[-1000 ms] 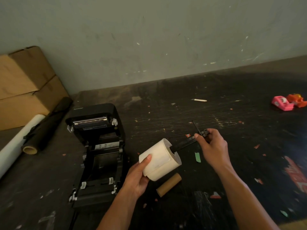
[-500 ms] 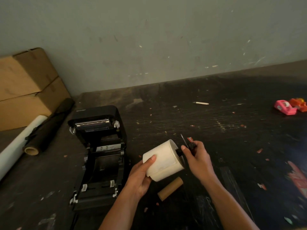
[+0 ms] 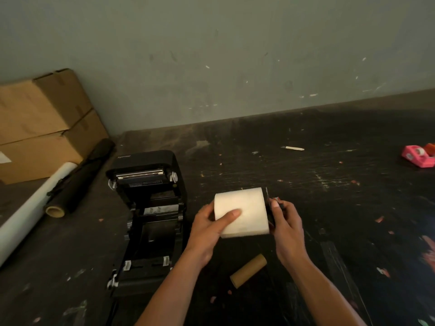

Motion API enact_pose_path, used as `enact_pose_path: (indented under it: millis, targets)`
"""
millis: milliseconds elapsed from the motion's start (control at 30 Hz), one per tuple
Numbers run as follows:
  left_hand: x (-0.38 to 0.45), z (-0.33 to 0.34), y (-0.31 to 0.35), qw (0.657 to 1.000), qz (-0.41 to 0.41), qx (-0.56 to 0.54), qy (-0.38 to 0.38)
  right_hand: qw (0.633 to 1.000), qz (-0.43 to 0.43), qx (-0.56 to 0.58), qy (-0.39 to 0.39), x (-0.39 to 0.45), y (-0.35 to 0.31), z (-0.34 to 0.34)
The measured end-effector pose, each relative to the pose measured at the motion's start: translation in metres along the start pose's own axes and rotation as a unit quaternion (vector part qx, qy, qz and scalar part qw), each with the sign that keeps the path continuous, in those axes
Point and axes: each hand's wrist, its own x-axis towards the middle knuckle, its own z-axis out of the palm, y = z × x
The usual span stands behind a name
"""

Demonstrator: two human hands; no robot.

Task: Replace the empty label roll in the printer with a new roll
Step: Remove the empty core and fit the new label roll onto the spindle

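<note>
A full white label roll [image 3: 244, 208] is held above the dark table, its axis lying left to right. My left hand [image 3: 209, 227] grips its left end, thumb across the front. My right hand [image 3: 286, 224] holds the black spindle guide [image 3: 268, 203] against the roll's right end; the spindle shaft is hidden inside the roll. The black printer [image 3: 148, 215] stands open to the left, its roll bay bare. The empty brown cardboard core [image 3: 248, 270] lies on the table below my hands.
Two stacked cardboard boxes [image 3: 42, 123] sit at the back left, with a white film roll [image 3: 30, 208] and a black roll [image 3: 80, 182] beside the printer. A pink tape dispenser [image 3: 417, 157] is at the far right. Paper scraps dot the table [image 3: 329, 208].
My right hand has pushed the black spindle fully into the roll; only its end guide shows. The roll has turned level and both hands have drawn closer together.
</note>
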Motion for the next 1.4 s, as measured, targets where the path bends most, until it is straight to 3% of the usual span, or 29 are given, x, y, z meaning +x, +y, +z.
enact_pose_path:
  millis: [233, 433, 567, 667, 733, 900, 1267, 1400]
  targets:
    - [0.003, -0.003, 0.008, 0.997, 0.066, 0.013, -0.039, 0.999, -0.008, 0.04, -0.024, -0.002, -0.01, 0.007]
    - [0.006, -0.002, 0.0, 0.991, 0.075, -0.095, -0.053, 0.995, -0.013, 0.055, -0.083, -0.002, -0.019, 0.014]
    - [0.007, 0.001, -0.01, 0.977, 0.057, -0.203, -0.043, 0.989, -0.079, -0.088, -0.087, 0.002, -0.034, 0.026]
    - [0.006, 0.001, -0.015, 0.966, 0.048, -0.251, -0.034, 0.954, -0.145, -0.25, -0.083, 0.004, -0.039, 0.031]
    - [0.004, 0.0, -0.015, 0.964, 0.055, -0.257, -0.033, 0.936, -0.165, -0.292, -0.104, 0.002, -0.039, 0.033]
    - [0.0, 0.0, -0.012, 0.971, 0.061, -0.231, -0.011, 0.967, -0.063, -0.197, -0.149, -0.001, -0.039, 0.034]
    - [-0.006, 0.008, -0.011, 0.983, 0.103, -0.151, 0.012, 0.979, 0.004, -0.113, -0.168, 0.006, -0.026, 0.032]
    - [-0.007, 0.011, -0.008, 0.987, 0.092, -0.134, -0.005, 0.989, 0.003, -0.075, -0.131, 0.005, -0.021, 0.028]
